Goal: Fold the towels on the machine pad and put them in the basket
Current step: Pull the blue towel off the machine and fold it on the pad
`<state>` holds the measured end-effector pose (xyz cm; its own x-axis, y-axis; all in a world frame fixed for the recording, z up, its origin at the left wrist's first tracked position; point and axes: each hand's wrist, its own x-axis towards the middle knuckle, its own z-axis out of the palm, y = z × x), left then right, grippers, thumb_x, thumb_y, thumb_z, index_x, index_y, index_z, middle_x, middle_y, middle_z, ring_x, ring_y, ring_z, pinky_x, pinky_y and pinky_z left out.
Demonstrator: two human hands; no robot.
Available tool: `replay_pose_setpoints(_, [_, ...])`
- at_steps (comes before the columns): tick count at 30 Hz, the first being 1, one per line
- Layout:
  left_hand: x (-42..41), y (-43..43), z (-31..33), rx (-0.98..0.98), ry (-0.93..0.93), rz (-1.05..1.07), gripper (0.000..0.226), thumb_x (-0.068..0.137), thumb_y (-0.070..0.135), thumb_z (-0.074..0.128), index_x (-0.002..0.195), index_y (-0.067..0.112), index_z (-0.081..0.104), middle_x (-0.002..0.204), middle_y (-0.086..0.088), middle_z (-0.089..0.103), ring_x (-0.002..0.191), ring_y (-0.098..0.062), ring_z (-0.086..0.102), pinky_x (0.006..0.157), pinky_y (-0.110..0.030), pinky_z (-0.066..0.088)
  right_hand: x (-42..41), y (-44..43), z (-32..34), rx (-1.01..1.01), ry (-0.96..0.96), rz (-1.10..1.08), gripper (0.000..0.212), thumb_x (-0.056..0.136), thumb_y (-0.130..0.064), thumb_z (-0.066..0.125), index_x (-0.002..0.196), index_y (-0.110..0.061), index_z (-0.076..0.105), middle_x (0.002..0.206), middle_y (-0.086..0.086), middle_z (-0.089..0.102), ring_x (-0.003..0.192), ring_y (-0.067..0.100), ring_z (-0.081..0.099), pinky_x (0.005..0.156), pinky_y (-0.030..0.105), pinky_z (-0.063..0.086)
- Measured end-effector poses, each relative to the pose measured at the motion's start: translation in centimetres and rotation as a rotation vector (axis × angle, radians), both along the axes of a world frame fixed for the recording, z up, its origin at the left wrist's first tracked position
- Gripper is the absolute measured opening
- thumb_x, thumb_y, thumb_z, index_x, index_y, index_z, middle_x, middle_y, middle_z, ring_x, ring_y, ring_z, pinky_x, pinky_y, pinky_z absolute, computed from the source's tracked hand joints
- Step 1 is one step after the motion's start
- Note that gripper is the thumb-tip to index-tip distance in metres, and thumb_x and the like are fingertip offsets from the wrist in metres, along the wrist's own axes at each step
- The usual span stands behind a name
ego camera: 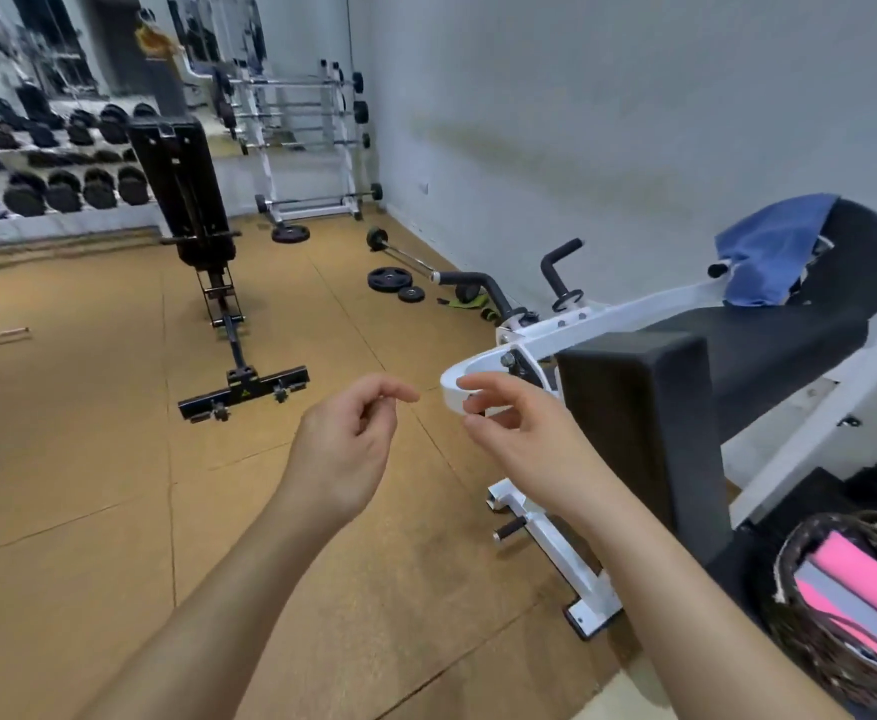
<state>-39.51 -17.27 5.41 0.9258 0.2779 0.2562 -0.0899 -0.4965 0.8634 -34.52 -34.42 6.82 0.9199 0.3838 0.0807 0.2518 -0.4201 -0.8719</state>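
A blue towel (769, 252) lies crumpled over the far end of the black machine pad (769, 345), draped across the white frame at the right. A dark woven basket (810, 641) stands at the bottom right with folded pink and grey towels (862, 589) inside. My left hand (345, 444) hovers in mid-air over the floor, its fingers loosely curled and holding nothing. My right hand (519, 439) floats just in front of the machine's white curved bracket, fingers relaxed and empty. Both hands are well short of the blue towel.
The white machine frame (545, 532) and a black upright pad (644, 433) stand between my hands and the basket. A black incline bench (192, 210) stands on the tan floor ahead. Weight plates (389, 279), a barbell and dumbbell racks line the back.
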Motion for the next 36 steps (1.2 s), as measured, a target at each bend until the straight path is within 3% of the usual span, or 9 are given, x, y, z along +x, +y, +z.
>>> replay_pose_setpoints(5, [9.4,2.9,-1.2,0.485,-0.024,-0.051,0.027,0.098,0.013,0.045,0.104,0.032,0.062,0.091,0.015,0.057,0.084,-0.006,0.056,0.066,-0.024,0.043,7.6,3.8,-2.6,-0.22,0.004,-0.08,0.042,0.093,-0.029,0.053,0.135,-0.033,0.051,0.124,-0.012,0.056,0.109,0.005,0.055,0.092,0.029,0.049])
replay_pose_setpoints(8, [16.3,4.4,-2.7,0.829,0.067,-0.125,0.037,0.095,0.009,0.046,0.12,0.035,0.055,0.11,0.011,0.053,0.1,-0.014,0.054,0.059,-0.025,0.034,10.6,5.3,-6.1,-0.317,0.019,-0.149,0.054,0.093,-0.03,0.05,0.145,-0.029,0.037,0.126,-0.009,0.05,0.122,0.014,0.049,0.101,0.033,0.044])
replay_pose_setpoints(11, [23.1,5.5,-4.0,0.905,0.108,-0.297,0.042,0.093,0.013,0.05,0.13,0.033,0.048,0.128,0.007,0.047,0.118,-0.018,0.044,0.075,-0.026,0.038,13.7,6.7,-8.1,-0.357,-0.032,-0.243,0.061,0.095,-0.03,0.048,0.15,-0.028,0.023,0.147,-0.008,0.033,0.133,0.013,0.036,0.105,0.029,0.037])
replay_pose_setpoints(15, [30.5,6.2,-5.1,0.936,0.13,-0.453,0.051,0.09,0.036,0.059,0.137,0.034,0.04,0.14,0.007,0.04,0.127,-0.019,0.039,0.093,-0.036,0.044,18.3,8.3,-8.5,-0.417,-0.111,-0.334,0.071,0.093,-0.037,0.05,0.152,-0.026,0.011,0.156,-0.005,0.013,0.142,0.018,0.019,0.111,0.028,0.028])
replay_pose_setpoints(19, [37.0,7.3,-5.2,0.853,0.125,-0.553,0.068,0.086,0.056,0.057,0.144,0.037,0.028,0.153,0.009,0.027,0.14,-0.017,0.027,0.109,-0.041,0.035,23.8,8.6,-7.2,-0.421,-0.048,-0.445,0.081,0.091,-0.051,0.052,0.152,-0.033,0.001,0.16,-0.01,0.0,0.145,0.013,0.005,0.114,0.029,0.019])
replay_pose_setpoints(26, [49.5,8.4,-5.4,0.545,-0.053,-0.789,0.053,0.093,0.051,0.051,0.141,0.031,0.041,0.142,0.016,0.043,0.131,-0.006,0.037,0.105,-0.029,0.038,34.4,7.8,-6.4,-0.35,0.079,-0.788,0.078,0.086,-0.061,0.052,0.149,-0.041,0.011,0.158,-0.018,0.014,0.143,0.013,0.023,0.112,0.041,0.031])
replay_pose_setpoints(31, [57.1,8.7,-5.7,0.293,-0.049,-0.921,0.028,0.094,0.031,0.057,0.122,0.029,0.059,0.114,0.015,0.06,0.102,-0.002,0.056,0.08,-0.014,0.044,39.9,10.0,-4.7,0.024,0.166,-1.045,0.052,0.092,-0.049,0.053,0.14,-0.04,0.034,0.138,-0.016,0.041,0.119,0.007,0.047,0.097,0.033,0.043])
replay_pose_setpoints(34, [60.8,7.3,-5.1,0.188,-0.017,-1.006,0.023,0.095,0.027,0.055,0.117,0.029,0.062,0.103,0.017,0.063,0.092,-0.001,0.059,0.077,-0.019,0.051,42.5,9.9,-3.7,0.301,0.211,-1.173,0.027,0.095,-0.047,0.047,0.121,-0.04,0.047,0.129,-0.011,0.054,0.111,0.007,0.056,0.092,0.032,0.05])
replay_pose_setpoints(36, [62.8,5.8,-4.6,0.222,-0.028,-1.106,0.025,0.096,0.027,0.052,0.119,0.029,0.061,0.103,0.017,0.064,0.09,0.0,0.059,0.079,-0.023,0.052,44.1,9.0,-3.4,0.503,0.237,-1.283,0.035,0.096,-0.051,0.044,0.125,-0.033,0.051,0.123,-0.005,0.059,0.107,0.012,0.061,0.091,0.037,0.053])
